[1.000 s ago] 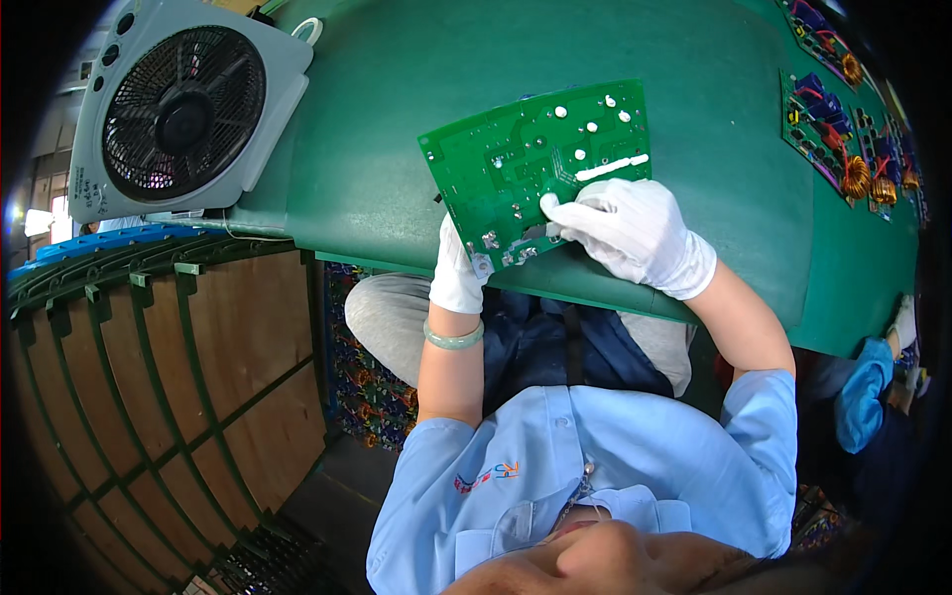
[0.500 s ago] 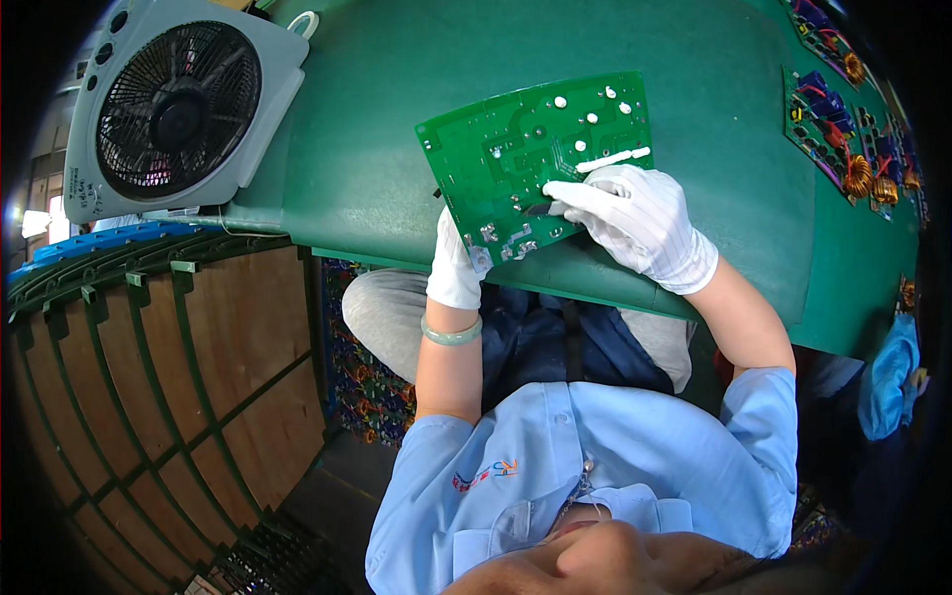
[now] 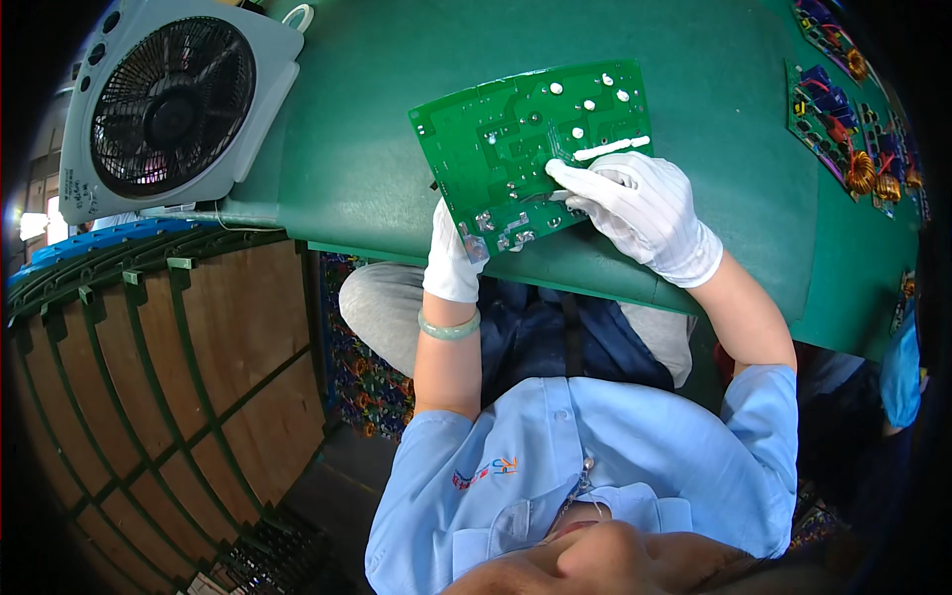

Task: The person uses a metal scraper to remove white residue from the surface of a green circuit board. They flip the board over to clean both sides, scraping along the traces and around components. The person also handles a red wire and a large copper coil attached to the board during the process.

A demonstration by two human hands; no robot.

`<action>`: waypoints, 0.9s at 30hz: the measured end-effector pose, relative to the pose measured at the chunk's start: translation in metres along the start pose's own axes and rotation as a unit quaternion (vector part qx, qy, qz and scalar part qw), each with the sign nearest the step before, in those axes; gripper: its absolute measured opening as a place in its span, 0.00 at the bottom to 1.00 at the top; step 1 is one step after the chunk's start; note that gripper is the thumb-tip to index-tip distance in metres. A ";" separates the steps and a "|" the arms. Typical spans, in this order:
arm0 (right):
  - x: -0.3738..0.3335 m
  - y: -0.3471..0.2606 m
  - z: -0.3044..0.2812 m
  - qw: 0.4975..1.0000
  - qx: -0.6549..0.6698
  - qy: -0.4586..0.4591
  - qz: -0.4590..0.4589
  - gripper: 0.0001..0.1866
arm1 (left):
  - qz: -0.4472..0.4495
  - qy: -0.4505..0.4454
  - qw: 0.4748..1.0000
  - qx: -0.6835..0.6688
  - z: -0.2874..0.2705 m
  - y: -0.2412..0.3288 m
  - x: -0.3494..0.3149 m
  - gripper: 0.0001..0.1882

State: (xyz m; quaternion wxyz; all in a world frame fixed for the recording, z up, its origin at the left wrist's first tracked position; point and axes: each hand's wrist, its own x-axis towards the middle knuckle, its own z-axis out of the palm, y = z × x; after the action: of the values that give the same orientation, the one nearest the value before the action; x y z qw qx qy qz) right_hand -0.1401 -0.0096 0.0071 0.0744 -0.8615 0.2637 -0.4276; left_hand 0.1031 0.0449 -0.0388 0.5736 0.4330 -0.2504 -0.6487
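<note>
A green circuit board is held up tilted over the table, its solder side facing me, with white blobs and a white strip in its upper right part. My left hand, in a white glove, grips the board at its lower left corner; most of its fingers are hidden behind it. My gloved right hand is at the board's lower right, closed in a pinch on a small thin blade. Its extended index finger lies close to the board's face. Exactly what kind of blade it is cannot be made out.
A grey box fan stands at the left of the green table. Several populated circuit boards lie along the right edge. Below the fan is a green-framed rack with brown panels. Something light blue is at the far right.
The board has shifted slightly up and left with my left hand. My right hand's blade has turned and moved a little up and right across the board. The light blue thing has moved right.
</note>
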 end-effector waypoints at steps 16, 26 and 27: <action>0.002 0.001 0.002 0.999 -0.029 0.000 -0.026 0.26 | 0.001 -0.011 0.998 -0.068 -0.003 -0.003 0.003 0.21; 0.002 0.013 -0.016 0.994 0.109 0.007 0.032 0.08 | 0.012 0.033 0.999 0.035 0.001 -0.001 0.004 0.17; 0.001 0.014 -0.019 0.993 0.097 0.013 0.067 0.06 | 0.010 0.026 0.999 0.031 0.003 0.000 0.003 0.17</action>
State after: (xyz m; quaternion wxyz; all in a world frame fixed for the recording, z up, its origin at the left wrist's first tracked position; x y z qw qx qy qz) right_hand -0.1596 -0.0200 0.0146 0.1827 -0.8251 0.2786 -0.4563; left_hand 0.1002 0.0412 -0.0383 0.5731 0.4646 -0.2597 -0.6231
